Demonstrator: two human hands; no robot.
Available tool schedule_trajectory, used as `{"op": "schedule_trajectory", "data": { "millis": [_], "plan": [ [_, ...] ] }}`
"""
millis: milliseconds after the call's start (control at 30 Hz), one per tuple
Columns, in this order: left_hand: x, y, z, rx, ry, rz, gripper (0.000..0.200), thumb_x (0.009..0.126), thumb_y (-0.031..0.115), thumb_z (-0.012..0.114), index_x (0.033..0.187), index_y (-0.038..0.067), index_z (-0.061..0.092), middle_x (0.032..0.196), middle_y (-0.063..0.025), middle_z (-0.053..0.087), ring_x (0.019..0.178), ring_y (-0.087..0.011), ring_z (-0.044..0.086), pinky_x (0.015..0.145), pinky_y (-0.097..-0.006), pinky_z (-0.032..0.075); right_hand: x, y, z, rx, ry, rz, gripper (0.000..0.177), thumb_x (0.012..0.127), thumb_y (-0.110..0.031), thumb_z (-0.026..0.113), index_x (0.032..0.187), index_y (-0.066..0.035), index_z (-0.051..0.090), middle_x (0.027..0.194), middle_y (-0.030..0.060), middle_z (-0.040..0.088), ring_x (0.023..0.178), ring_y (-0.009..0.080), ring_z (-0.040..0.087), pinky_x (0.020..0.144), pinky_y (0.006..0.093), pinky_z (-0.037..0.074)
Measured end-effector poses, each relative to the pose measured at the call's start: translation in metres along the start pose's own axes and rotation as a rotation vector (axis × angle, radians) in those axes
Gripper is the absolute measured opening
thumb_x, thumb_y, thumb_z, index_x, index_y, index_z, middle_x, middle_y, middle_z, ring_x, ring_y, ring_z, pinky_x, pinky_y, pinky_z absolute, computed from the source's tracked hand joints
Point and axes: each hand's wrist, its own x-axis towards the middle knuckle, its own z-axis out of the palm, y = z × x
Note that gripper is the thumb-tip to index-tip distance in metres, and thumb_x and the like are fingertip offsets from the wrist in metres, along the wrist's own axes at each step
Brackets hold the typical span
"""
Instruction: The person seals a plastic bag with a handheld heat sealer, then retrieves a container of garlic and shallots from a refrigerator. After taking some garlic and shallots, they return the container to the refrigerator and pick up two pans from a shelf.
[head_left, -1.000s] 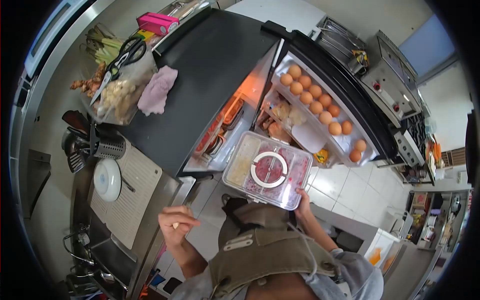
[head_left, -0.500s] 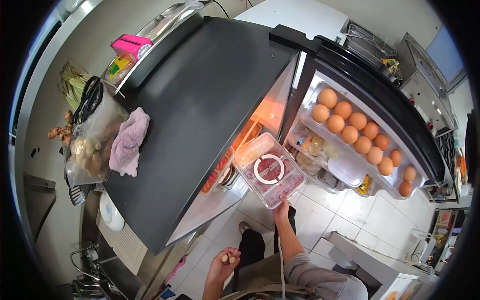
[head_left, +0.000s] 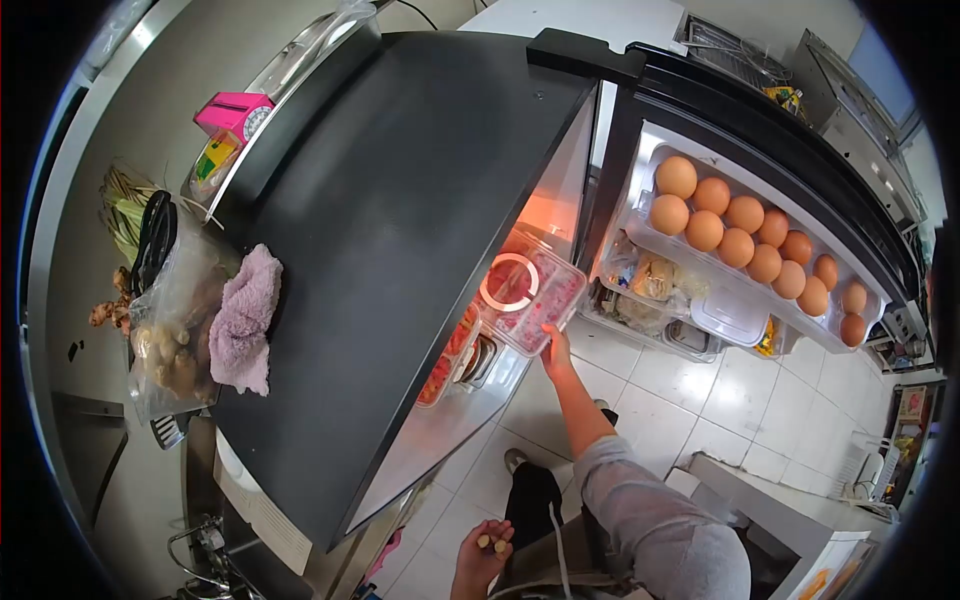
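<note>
Head view: our right hand (head_left: 556, 348) gripped the clear container (head_left: 530, 292) at the fridge (head_left: 400, 200); our left hand (head_left: 480, 555), well apart, cupped pale pieces (head_left: 492, 545).

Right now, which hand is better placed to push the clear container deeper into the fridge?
Right. The right hand grips the clear container at the fridge opening; the left hand is low, far back, holding small pieces.

Clear, red-filled container (head_left: 548, 298) with white-ringed lid, tilted into fridge (head_left: 400, 200)
</note>
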Motion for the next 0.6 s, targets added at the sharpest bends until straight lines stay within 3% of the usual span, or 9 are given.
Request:
{"op": "schedule_trajectory", "data": {
  "millis": [133, 200, 233, 333, 400, 467, 533, 567, 600],
  "plan": [
    [-0.007, -0.007, 0.006, 0.073, 0.088, 0.095, 0.021, 0.09, 0.022, 0.046, 0.087, 0.005, 0.059, 0.097, -0.0115, 0.064, 0.091, -0.0251, 0.06, 0.069, -0.0337, 0.048, 0.025, 0.005, 0.046, -0.159, -0.044, -0.057, 0.059, 0.079, -0.019, 0.063, 0.13, -0.006, 0.037, 0.121, 0.0071, 0.05, 0.11, 0.02, 0.05, 0.09, 0.0341, 0.042],
    [-0.013, -0.015, 0.014, 0.344, 0.171, 0.395, 0.021, 0.086, 0.027, 0.057, 0.087, 0.005, 0.055, 0.092, -0.008, 0.054, 0.087, -0.024, 0.05, 0.069, -0.0385, 0.043, 0.034, 0.004, 0.069, -0.299, -0.114, -0.181, 0.058, 0.082, -0.029, 0.063, 0.13, -0.004, 0.04, 0.122, 0.0074, 0.051, 0.108, 0.0193, 0.051, 0.09, 0.0318, 0.041],
    [-0.014, -0.016, 0.016, 0.355, 0.163, 0.399, 0.021, 0.086, 0.027, 0.057, 0.087, 0.005, 0.055, 0.092, -0.008, 0.054, 0.087, -0.024, 0.05, 0.069, -0.0385, 0.043, 0.034, 0.002, 0.078, -0.291, -0.117, -0.192, 0.058, 0.082, -0.029, 0.063, 0.13, -0.004, 0.04, 0.122, 0.0074, 0.051, 0.108, 0.0193, 0.051, 0.09, 0.0318, 0.041],
    [-0.018, -0.018, 0.017, 0.575, 0.071, 0.561, 0.016, 0.087, 0.021, 0.058, 0.088, 0.005, 0.056, 0.085, -0.0043, 0.053, 0.078, -0.0175, 0.049, 0.064, -0.0316, 0.042, 0.028, -0.014, 0.094, -0.695, -0.065, -0.101, 0.06, 0.085, -0.045, 0.055, 0.127, -0.003, 0.047, 0.127, 0.0138, 0.049, 0.113, 0.0218, 0.05, 0.096, 0.0301, 0.035],
    [-0.011, 0.002, 0.006, 0.393, 0.047, 0.353, 0.017, 0.088, 0.022, 0.053, 0.087, 0.005, 0.057, 0.089, -0.0072, 0.059, 0.083, -0.0206, 0.054, 0.066, -0.0324, 0.045, 0.05, 0.001, 0.059, -0.78, 0.042, -0.161, 0.067, 0.086, -0.048, 0.051, 0.131, 0.0, 0.041, 0.131, 0.0181, 0.045, 0.118, 0.0273, 0.045, 0.1, 0.0337, 0.032],
    [-0.015, 0.018, 0.009, 0.224, 0.016, 0.123, 0.02, 0.09, 0.022, 0.047, 0.087, 0.006, 0.058, 0.094, -0.0101, 0.064, 0.089, -0.0238, 0.059, 0.068, -0.0332, 0.047, 0.044, -0.014, 0.006, -0.74, 0.192, -0.24, 0.065, 0.085, -0.041, 0.053, 0.131, 0.003, 0.037, 0.133, 0.0224, 0.041, 0.123, 0.0327, 0.039, 0.103, 0.0371, 0.028],
    [-0.025, 0.026, 0.024, 0.232, -0.062, 0.155, 0.02, 0.089, 0.023, 0.048, 0.087, 0.006, 0.059, 0.09, -0.0086, 0.063, 0.085, -0.0223, 0.058, 0.067, -0.0323, 0.047, -0.012, -0.065, -0.052, -0.977, 0.591, -0.789, 0.058, 0.084, -0.025, 0.054, 0.13, 0.006, 0.035, 0.13, 0.0251, 0.041, 0.123, 0.0354, 0.037, 0.103, 0.0406, 0.027],
    [-0.031, 0.029, 0.033, 0.288, -0.115, 0.178, 0.015, 0.087, 0.021, 0.051, 0.084, 0.008, 0.057, 0.088, -0.0048, 0.061, 0.08, -0.0186, 0.059, 0.065, -0.0297, 0.049, -0.008, -0.091, -0.104, -0.346, 0.545, -1.101, 0.055, 0.08, -0.012, 0.055, 0.128, 0.006, 0.034, 0.126, 0.0259, 0.04, 0.121, 0.0374, 0.035, 0.103, 0.0418, 0.027],
    [-0.033, 0.036, 0.028, 0.307, -0.126, 0.153, 0.015, 0.087, 0.021, 0.051, 0.084, 0.008, 0.057, 0.088, -0.0048, 0.061, 0.08, -0.0186, 0.059, 0.065, -0.0297, 0.049, -0.102, -0.152, -0.078, -0.851, 0.832, -1.114, 0.055, 0.078, -0.004, 0.052, 0.128, 0.006, 0.031, 0.126, 0.0252, 0.037, 0.12, 0.039, 0.033, 0.101, 0.0424, 0.028]
  ]
}}
